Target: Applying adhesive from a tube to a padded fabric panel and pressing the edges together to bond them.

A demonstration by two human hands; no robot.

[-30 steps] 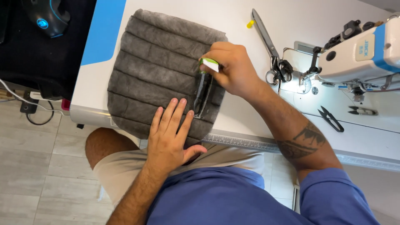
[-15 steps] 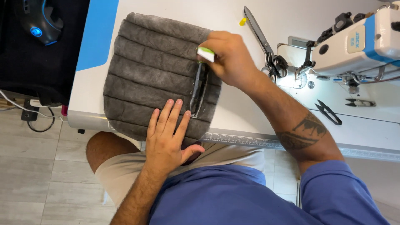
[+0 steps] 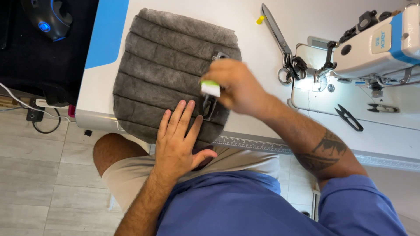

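The left hand [image 3: 177, 140] lies flat with fingers spread on the near edge of one grey quilted pad [image 3: 168, 70] on the white table [image 3: 245, 26], while the right hand [image 3: 234, 85] is closed around a small green-and-white tool [image 3: 210, 87] over the pad's right side. If that tool snags the fabric or the left hand lifts, the pad could shift or tear, I judge. Counted: one pad, one tool, one long pair of scissors [image 3: 278, 35], one black pair of snips [image 3: 348, 117], one sewing machine [image 3: 380, 43].

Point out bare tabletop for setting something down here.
Free: the white strip between the grey quilted pad and long scissors, and the blue panel left of the pad. Crowded: around the sewing machine and snips, and the pad's near edge under both hands.
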